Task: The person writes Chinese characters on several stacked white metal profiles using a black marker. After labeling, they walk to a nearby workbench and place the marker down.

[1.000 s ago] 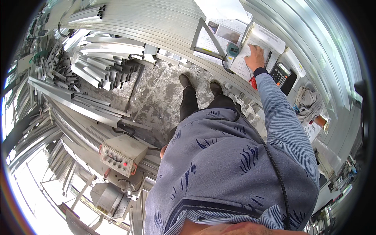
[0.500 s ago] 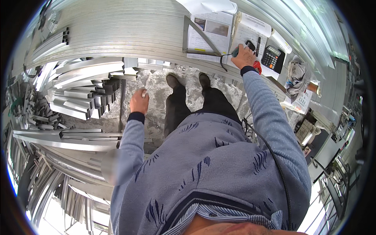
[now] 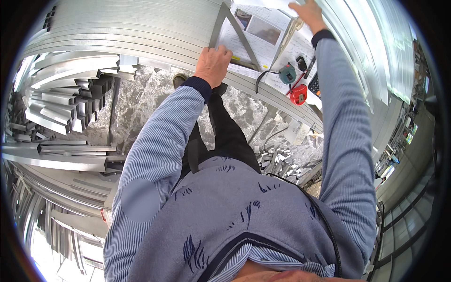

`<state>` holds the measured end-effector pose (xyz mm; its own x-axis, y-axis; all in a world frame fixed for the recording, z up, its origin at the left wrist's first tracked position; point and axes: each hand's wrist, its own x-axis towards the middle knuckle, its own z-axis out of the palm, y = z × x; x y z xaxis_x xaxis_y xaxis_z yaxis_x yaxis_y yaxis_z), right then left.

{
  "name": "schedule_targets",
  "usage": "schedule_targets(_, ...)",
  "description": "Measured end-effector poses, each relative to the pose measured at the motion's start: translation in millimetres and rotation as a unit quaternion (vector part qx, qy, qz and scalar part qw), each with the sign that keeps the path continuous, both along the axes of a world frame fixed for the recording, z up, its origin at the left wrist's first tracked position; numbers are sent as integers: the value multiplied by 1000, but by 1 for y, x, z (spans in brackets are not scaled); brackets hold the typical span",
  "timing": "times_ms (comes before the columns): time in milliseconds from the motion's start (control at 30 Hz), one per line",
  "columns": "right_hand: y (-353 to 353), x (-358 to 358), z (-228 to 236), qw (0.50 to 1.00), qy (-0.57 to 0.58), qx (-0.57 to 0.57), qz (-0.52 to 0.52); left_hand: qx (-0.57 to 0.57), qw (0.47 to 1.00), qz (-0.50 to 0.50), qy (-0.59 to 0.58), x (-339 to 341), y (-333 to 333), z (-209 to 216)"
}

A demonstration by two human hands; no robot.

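Observation:
My left hand [image 3: 213, 65] is closed at the bench's near edge. Its bent fingers cover the near left corner of a grey metal set square [image 3: 242, 40], and what lies under them is hidden. The set square rests on printed sheets [image 3: 265, 30] with pictures. At the top right my right hand [image 3: 310, 15] is partly cut off by the frame; its visible fingers stretch left beside white paper [image 3: 277, 3]. Between the hands, near the bench edge, lie a teal tape measure [image 3: 287, 74] with a black strap, a red tape measure [image 3: 299, 95] and a small black object [image 3: 300, 62].
My right sleeve partly hides a calculator [image 3: 314, 86]. Long metal profiles [image 3: 385, 51] lie along the right. Cut profiles [image 3: 70, 101] are stacked at the left, and metal offcuts [image 3: 279, 162] litter the floor below the bench [image 3: 131, 28].
My left hand has come up from beside my body to the bench edge. My right hand has left the teal tape measure and moved up toward the white paper. The view has shifted.

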<state>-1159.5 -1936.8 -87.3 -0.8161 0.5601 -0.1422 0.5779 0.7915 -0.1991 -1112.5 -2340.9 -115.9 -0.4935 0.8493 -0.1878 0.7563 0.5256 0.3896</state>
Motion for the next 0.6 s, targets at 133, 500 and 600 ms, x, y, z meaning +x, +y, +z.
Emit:
schedule_targets(133, -1, -32, 23, 987, 23, -156, -4, -21, 998, -54, 33, -8, -4, -8)
schedule_targets(500, -29, 68, 8, 970, 119, -129, 167, -84, 991, -30, 99, -97, -90, -10)
schedule_targets(600, -77, 127, 5, 949, 103, -78, 288, -64, 991, -18, 116, -127, -105, -8)
